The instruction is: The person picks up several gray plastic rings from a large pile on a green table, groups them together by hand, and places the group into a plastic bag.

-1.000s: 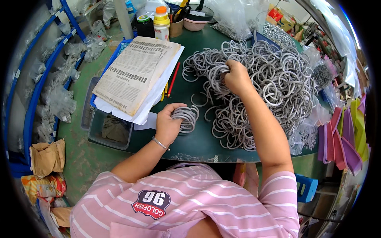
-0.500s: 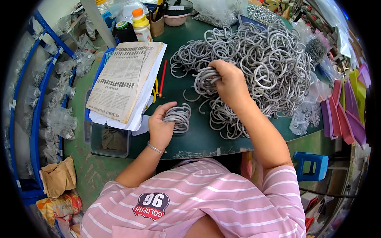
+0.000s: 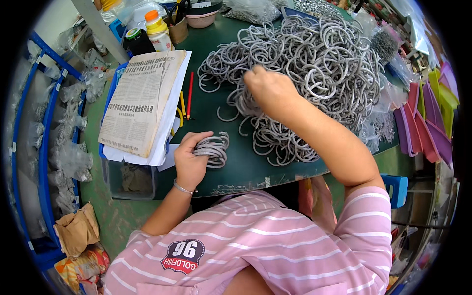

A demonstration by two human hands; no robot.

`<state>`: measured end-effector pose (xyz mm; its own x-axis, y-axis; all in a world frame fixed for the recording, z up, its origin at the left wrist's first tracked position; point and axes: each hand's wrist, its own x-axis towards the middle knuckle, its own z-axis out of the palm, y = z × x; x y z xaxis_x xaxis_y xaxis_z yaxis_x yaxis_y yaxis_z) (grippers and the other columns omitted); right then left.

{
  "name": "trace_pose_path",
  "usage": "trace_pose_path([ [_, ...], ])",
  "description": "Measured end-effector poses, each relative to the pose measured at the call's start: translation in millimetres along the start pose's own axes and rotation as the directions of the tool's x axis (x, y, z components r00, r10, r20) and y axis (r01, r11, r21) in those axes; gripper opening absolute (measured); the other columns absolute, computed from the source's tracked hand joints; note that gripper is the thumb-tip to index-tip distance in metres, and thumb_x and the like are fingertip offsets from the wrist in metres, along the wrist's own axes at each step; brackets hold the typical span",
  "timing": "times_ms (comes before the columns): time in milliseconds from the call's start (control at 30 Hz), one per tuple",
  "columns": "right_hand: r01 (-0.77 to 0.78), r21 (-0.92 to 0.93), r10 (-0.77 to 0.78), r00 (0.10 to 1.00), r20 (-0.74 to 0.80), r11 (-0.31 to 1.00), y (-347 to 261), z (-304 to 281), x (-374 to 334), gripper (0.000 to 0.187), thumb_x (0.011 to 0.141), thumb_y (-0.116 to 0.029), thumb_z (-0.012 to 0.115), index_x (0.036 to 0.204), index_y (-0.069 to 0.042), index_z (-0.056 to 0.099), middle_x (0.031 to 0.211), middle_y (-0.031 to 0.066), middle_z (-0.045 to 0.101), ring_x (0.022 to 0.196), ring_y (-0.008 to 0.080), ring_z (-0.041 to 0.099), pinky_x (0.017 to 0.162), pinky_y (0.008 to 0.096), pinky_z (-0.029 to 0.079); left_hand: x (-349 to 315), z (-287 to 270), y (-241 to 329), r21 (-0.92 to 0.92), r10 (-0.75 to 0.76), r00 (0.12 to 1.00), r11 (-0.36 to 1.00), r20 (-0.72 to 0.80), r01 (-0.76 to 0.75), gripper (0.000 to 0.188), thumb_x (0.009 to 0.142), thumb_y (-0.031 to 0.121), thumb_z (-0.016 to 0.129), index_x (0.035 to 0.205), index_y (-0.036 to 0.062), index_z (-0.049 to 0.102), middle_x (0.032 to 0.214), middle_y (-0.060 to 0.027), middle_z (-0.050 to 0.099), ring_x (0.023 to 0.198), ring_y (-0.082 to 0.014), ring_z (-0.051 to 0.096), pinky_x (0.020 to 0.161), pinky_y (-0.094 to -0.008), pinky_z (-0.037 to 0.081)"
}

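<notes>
A large heap of grey open rings [image 3: 324, 83], looking like metal, spreads over the dark green table [image 3: 236, 181]. Near the front edge, my left hand [image 3: 189, 160] is closed round a stacked bunch of the same rings [image 3: 214, 149], thumb on top and the rings standing out to the right. My right hand [image 3: 270, 88] is at the heap's left side, back of the hand up and fingers curled down. Its fingertips are hidden, so what they grip does not show. Slightly blurred rings lie just under it. One loose ring [image 3: 225, 117] lies between the hands.
Left of my hands are a folded newspaper [image 3: 140, 101] on white paper, a red pencil [image 3: 190, 96] and a clear plastic tub [image 3: 130, 179]. Bottles [image 3: 157, 32] and a pink bowl [image 3: 201, 19] stand behind. Coloured plastic bins [image 3: 425, 120] are at the right.
My right hand has turned over, its fingers now pointing down; the bunch of rings that showed in it no longer shows clearly. The left hand keeps its bunch. The whole view has shifted slightly.
</notes>
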<state>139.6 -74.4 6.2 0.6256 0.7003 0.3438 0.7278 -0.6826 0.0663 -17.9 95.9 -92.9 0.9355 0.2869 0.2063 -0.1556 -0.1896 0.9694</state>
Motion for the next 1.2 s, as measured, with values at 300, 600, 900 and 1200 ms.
trace_pose_path([
  [300, -0.035, 0.024, 0.033, 0.997, 0.075, 0.999, 4, -10, 8, 0.01, 0.073, -0.003, 0.057, 0.082, -0.005, 0.054, 0.085, 0.0146, 0.063, 0.086, 0.0323, 0.061, 0.067, 0.0425, 0.053, 3, 3, -3, -0.049, 0.008, 0.999, 0.999, 0.031, -0.006, 0.047, 0.062, -0.021, 0.05, 0.102, -0.0017, 0.064, 0.089, -0.0046, 0.057, 0.083, -0.0122, 0.058, 0.075, -0.0207, 0.045],
  [600, -0.098, 0.936, 0.148, 0.988, 0.05, 0.339, 12, -66, 18, 0.018, 0.08, 0.001, 0.055, 0.096, 0.001, 0.062, 0.078, 0.0069, 0.065, 0.072, 0.0136, 0.062, 0.063, 0.0253, 0.049, 6, 6, 5, -0.454, -0.17, 0.983, 0.873, 0.064, 0.18, 0.041, 0.07, -0.02, 0.05, 0.106, -0.0033, 0.06, 0.096, -0.0082, 0.062, 0.086, -0.0144, 0.063, 0.077, -0.024, 0.05],
  [900, -0.151, 0.812, 0.33, 0.86, 0.389, -0.564, -67, 16, -45, 0.017, 0.087, -0.019, 0.066, 0.085, -0.009, 0.053, 0.074, -0.0049, 0.051, 0.065, 0.0044, 0.047, 0.053, 0.0216, 0.038, 28, 25, 12, -0.875, -0.443, 0.887, 0.368, 0.132, 0.315, 0.024, 0.085, -0.006, 0.046, 0.106, -0.0003, 0.055, 0.096, -0.0111, 0.061, 0.088, -0.0213, 0.063, 0.074, -0.036, 0.053],
  [1200, -0.196, 0.781, 0.22, 0.893, 0.392, -0.593, -76, 53, -52, 0.083, 0.07, -0.013, 0.082, 0.135, -0.004, 0.031, 0.109, 0.0073, 0.056, 0.095, 0.0159, 0.056, 0.078, 0.0274, 0.049, 30, 41, 1, -0.786, -0.588, 0.798, 0.553, -0.131, 0.278, 0.024, 0.087, -0.003, 0.05, 0.111, -0.0021, 0.05, 0.1, -0.0105, 0.058, 0.089, -0.0186, 0.059, 0.078, -0.0307, 0.05],
])
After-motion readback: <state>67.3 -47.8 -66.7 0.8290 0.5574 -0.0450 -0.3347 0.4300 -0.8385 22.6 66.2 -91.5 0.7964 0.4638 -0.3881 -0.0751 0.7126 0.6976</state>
